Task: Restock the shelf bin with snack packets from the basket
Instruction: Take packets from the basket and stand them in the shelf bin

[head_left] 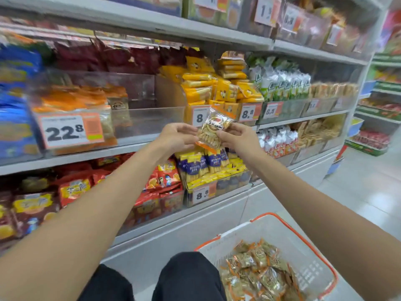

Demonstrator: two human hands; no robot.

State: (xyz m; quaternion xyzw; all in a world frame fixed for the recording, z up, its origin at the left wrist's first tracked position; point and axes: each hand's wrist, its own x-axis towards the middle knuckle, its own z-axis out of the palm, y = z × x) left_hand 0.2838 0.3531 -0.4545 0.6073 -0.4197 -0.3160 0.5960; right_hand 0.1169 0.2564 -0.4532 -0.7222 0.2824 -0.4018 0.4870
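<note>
Both hands up at the shelf: the left hand (176, 135) and the right hand (235, 136) pinch one snack packet (213, 132) between them by its side edges, held in front of the clear shelf bin (138, 118). Down by the knees, the white basket (271, 231) with orange rim holds more packets (258, 272).

The shelf (86, 156) level with the hands bears a clear bin (138, 120) just left of the left hand (175, 137), with orange packets (71, 103) at the bin's far end, and yellow packs (201, 88) stacked above the right hand (236, 137). Under both hands a lower shelf (227, 200) holds red bags (160, 183) and blue packs (201, 164). A basket (245, 237) stands on the floor (364, 192) beneath the right forearm.
</note>
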